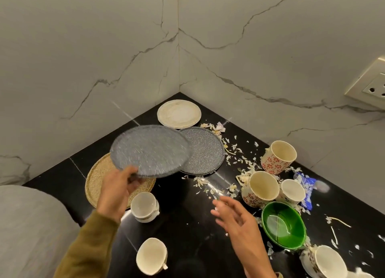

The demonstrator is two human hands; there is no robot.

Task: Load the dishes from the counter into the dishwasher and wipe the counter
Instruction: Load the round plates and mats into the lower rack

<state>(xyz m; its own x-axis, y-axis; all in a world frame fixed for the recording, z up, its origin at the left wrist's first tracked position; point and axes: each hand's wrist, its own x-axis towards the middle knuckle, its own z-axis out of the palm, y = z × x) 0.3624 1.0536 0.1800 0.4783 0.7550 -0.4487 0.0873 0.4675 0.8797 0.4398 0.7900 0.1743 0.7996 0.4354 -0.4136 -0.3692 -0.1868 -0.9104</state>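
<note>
Nearest the counter's front edge, a cream cup (pixel 151 256) lies tipped on the black counter (pixel 187 232), and another cup (pixel 327 261) sits toward the right end. Just beyond, the right hand (pixel 239 221) hovers above the counter with its fingers spread apart and relaxed, holding nothing. Beside it to the right stands a green bowl (pixel 283 225). The left hand (pixel 116 192), in an olive sleeve (pixel 87 246), pinches the near rim of a grey speckled plate (pixel 150 150), thumb on top and fingers curled beneath, holding it tilted and clear of the counter. Under that hand a small white cup (pixel 144 207) rests beside a round woven mat (pixel 98 179) near the left wall. Right of centre, two patterned mugs (pixel 262 189) (pixel 279 157) and a plain white cup (pixel 292 191) stand among scattered pale scraps (pixel 229 150), with a blue wrapper (pixel 308 186) behind them. A second grey plate (pixel 205 152) lies flat, partly hidden by the lifted one. Farthest back, a cream plate (pixel 179 113) lies in the counter's corner where the marble walls (pixel 250 48) meet. A socket (pixel 373 84) is set in the right wall.
</note>
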